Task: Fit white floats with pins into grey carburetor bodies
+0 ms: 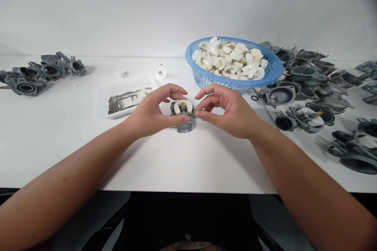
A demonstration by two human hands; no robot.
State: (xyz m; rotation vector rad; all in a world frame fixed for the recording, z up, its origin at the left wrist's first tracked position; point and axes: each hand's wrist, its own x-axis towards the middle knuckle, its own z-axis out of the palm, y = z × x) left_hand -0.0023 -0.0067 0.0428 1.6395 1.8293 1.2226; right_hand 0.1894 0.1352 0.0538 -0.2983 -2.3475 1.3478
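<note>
A grey metal carburetor [184, 127] lies on the white table in front of me, with a white C-shaped float [178, 106] on its upper side and a brass part [183, 106] in the middle. My left hand [156, 108] grips the carburetor from the left; its thumb presses along the near side and its fingers curl over the far side. At the right edge of the body, my right hand [226, 110] has thumb and fingertips pinched together close to the float's hinge. Whatever is between those fingertips is too small to make out.
Behind the left hand is a clear tray [118, 116] of thin metal pins [116, 104]. A blue basket [235, 82] full of white floats [232, 59] stands at the back. Carburetors [50, 71] line the left; more carburetor bodies [306, 74] crowd the right. A loose float [161, 75] lies behind the tray.
</note>
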